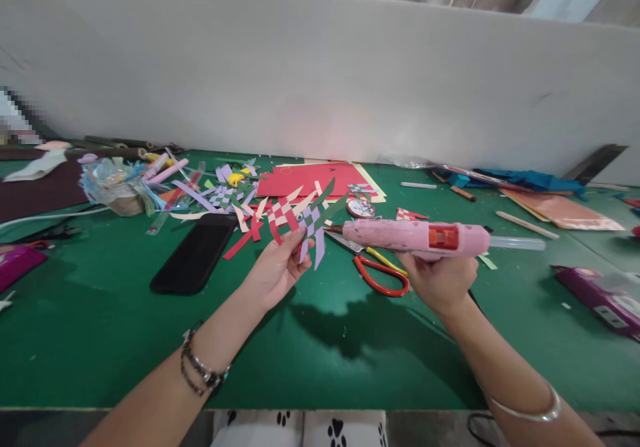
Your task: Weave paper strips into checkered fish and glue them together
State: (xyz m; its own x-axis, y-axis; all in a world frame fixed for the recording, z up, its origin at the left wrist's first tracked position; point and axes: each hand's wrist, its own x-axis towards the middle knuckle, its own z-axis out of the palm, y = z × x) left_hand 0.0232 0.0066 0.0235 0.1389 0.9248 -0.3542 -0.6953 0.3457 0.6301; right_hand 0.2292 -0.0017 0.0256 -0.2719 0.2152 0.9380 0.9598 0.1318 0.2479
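White partition: is rising across the back.
Green table: is spreading beneath the hands and materials.
Red paper sheets: are lying near the partition, over paler sheets.
Pink glue gun: is pointing left above the table, a clear glue stick sticking out of its back.
Black smartphone: is resting flat, left of the left hand.
Right hand: is wrapping its fingers around the glue gun's handle.
Left hand: is pinching the lilac-and-white woven piece between thumb and fingers.
Scissors: are lying under the gun, showing red and yellow handles.
Red-and-cream woven piece: is showing just beyond the left fingers; whether it is joining the lilac one, I cannot tell.
Lilac-and-white woven piece: is sitting raised at the left fingertips, right by the nozzle; contact is staying unclear.
Round disc: is lying behind the gun.
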